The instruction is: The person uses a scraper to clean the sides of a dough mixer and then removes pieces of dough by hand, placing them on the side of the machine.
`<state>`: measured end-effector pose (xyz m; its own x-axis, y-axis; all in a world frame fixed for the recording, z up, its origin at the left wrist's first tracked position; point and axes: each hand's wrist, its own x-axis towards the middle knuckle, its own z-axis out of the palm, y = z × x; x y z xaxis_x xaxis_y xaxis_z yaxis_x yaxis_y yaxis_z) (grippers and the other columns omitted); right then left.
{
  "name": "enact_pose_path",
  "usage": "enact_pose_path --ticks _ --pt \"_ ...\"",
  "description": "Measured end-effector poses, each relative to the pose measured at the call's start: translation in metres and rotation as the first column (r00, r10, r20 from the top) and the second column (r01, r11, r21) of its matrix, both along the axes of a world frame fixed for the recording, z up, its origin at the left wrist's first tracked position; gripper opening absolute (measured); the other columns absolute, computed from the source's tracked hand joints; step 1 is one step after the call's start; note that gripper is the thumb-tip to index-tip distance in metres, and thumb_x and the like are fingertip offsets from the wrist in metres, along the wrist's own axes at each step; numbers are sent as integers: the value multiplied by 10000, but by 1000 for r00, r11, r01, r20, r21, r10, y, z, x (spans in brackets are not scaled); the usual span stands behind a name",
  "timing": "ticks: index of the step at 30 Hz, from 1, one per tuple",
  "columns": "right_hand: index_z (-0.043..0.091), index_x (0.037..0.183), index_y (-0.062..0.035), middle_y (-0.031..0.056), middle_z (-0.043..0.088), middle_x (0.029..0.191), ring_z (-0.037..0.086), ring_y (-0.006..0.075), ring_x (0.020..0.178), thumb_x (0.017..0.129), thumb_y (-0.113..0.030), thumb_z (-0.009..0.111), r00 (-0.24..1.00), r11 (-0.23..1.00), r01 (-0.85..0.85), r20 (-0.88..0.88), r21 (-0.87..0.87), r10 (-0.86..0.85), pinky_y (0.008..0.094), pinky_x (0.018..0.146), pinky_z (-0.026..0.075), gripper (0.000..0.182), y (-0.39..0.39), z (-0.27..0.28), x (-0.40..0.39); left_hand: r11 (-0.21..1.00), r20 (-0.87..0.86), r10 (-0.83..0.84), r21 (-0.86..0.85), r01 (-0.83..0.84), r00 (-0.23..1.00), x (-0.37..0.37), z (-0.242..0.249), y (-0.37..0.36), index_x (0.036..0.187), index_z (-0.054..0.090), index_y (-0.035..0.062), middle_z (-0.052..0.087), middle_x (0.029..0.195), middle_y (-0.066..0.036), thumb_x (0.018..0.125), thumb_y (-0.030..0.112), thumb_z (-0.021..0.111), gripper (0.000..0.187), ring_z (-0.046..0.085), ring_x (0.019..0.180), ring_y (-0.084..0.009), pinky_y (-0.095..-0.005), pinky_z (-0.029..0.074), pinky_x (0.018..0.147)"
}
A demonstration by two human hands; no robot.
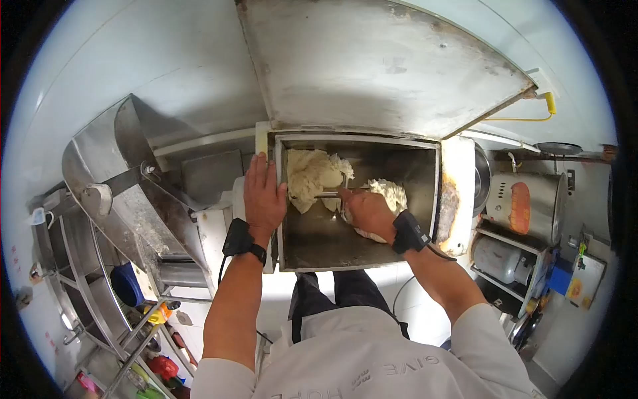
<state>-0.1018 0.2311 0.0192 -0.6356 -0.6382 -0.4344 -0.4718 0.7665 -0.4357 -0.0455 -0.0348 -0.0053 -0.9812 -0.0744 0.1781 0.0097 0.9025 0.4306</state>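
Note:
A rectangular metal tub [312, 256] is in front of me, its lid raised behind it. Pale, ragged dough [307, 174] lies at the tub's left side, and more dough [389, 193] is beside and partly under my right hand. My right hand [369, 211] is inside the tub, fingers wrapped round a metal bar [327, 194] that crosses the middle near the left dough. Flat on the tub's left rim rests my left hand [265, 196], fingers stretched out and holding nothing.
The open lid [385, 66] rises at the back. To the left are a metal chute-like machine [126, 199] and a rack [86, 266] with colourful items. On the right, a steel pot [541, 206] stands on a shelf beside a worn white surface [457, 199].

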Motion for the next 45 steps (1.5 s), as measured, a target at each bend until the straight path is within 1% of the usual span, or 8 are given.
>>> enact_pose_path --ticks 3,11,17,20,25,28,35,45 --pt "586 1278 -104 188 646 888 653 333 864 901 -214 591 994 995 1 -110 -95 -12 453 683 532 393 -11 27 -16 1000 16 1 6 -1 1000 -1 2 0 1324 491 -62 356 1487 -238 902 205 560 504 312 1392 -432 -530 289 1125" --pt "642 1228 -217 132 604 982 661 288 864 910 -150 561 825 874 -427 -297 230 481 376 642 553 335 -28 -7 -49 1000 79 -14 -23 15 997 0 0 -1 1345 476 -67 304 1528 -235 936 213 509 496 260 1435 -404 -524 263 1143" --pt "679 1172 -212 103 608 974 639 270 915 912 -177 560 778 772 -545 -146 327 611 378 729 540 288 35 34 -56 1000 78 -8 9 7 997 0 3 0 1350 472 -61 307 1531 -224 937 212 506 496 257 1438 -396 -526 255 1147" --pt "677 1194 -218 90 610 985 627 278 947 921 -185 538 806 762 -451 -156 464 571 380 753 531 308 66 66 -51 1000 21 -7 22 6 1000 2 0 0 1343 480 -56 310 1529 -222 926 214 526 500 258 1438 -395 -530 258 1144" --pt "667 1225 -225 109 604 896 631 284 878 892 -156 555 946 977 -203 -244 70 214 405 690 531 358 105 84 -3 999 33 3 38 -5 999 1 3 2 1331 488 -54 324 1517 -217 917 214 549 498 268 1430 -395 -533 264 1140" --pt "664 1216 -239 97 592 872 631 278 811 893 -142 581 982 993 9 -188 119 14 392 644 520 347 97 111 44 1000 18 -6 26 5 1000 2 -1 1 1318 498 -58 334 1508 -217 912 211 559 491 275 1424 -396 -532 274 1134" --pt "645 1220 -196 107 578 844 617 306 721 875 -109 620 902 915 396 -156 -71 -402 408 626 508 357 111 131 128 1000 24 -6 -3 6 1000 2 1 3 1297 514 -67 335 1509 -214 916 207 563 472 272 1424 -393 -522 280 1132" --pt "580 1280 -149 141 630 885 637 350 763 882 -137 615 813 828 554 -161 -85 -560 435 673 519 399 133 150 163 997 -18 -33 -69 32 999 3 -1 3 1318 503 -78 323 1522 -223 924 210 551 490 273 1423 -395 -496 273 1140"
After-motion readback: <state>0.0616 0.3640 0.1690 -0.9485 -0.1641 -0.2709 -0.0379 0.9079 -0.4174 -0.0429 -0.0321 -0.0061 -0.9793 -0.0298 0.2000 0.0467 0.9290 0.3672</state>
